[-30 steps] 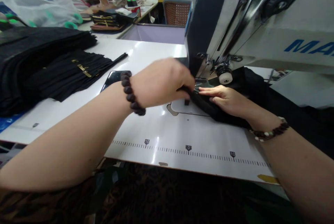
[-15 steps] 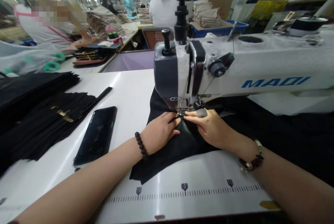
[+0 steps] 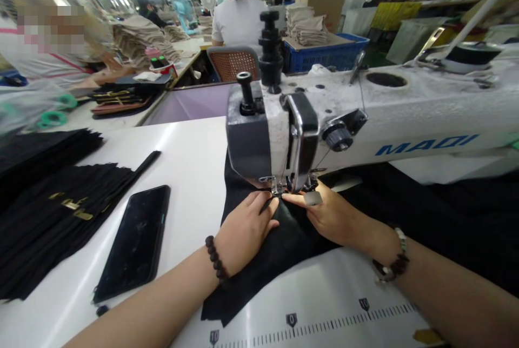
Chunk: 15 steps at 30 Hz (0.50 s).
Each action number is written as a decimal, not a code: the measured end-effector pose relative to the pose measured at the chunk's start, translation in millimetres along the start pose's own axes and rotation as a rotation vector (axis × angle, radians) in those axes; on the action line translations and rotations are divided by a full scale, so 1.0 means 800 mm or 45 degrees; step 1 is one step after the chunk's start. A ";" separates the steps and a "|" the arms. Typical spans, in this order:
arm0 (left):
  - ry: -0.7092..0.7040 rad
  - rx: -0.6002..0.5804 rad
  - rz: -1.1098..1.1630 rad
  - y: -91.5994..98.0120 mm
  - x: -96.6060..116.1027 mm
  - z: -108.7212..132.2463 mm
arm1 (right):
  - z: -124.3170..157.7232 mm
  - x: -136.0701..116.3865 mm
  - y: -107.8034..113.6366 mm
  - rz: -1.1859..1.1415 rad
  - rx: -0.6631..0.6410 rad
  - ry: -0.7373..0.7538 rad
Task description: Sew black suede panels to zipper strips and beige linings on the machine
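Your left hand and right hand press flat, unclenched, on the black fabric panel near the front edge of the white worktop. Your fingertips crowd the needle of the white sewing machine, so a slip risks puncture.

White table bears a sewing machine, black fabric, a phone and stacked black pieces

Both forearms reach forward, converging. Left hand palm down, fingers flat, together. Right hand palm down, index finger pointing leftward.
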<state>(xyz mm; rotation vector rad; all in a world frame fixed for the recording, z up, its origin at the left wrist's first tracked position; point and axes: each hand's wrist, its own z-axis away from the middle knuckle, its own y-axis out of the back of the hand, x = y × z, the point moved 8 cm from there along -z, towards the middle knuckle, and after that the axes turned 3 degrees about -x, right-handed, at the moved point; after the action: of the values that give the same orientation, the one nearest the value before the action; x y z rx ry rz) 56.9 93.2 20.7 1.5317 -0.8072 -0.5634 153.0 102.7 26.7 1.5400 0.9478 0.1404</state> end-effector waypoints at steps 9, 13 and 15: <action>-0.101 0.203 -0.071 0.004 -0.003 0.005 | 0.055 0.055 0.112 0.412 0.166 -0.728; -0.109 0.250 -0.072 0.002 -0.005 0.006 | 0.095 0.102 0.145 0.552 0.251 -0.932; -0.106 0.260 -0.083 0.003 -0.005 0.006 | 0.091 0.106 0.132 0.500 0.220 -0.809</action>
<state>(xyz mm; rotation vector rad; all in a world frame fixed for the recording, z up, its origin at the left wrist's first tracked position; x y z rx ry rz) 50.2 93.1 21.6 1.7359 -0.9026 -0.6106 301.4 109.8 66.1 1.7621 0.1555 -0.1541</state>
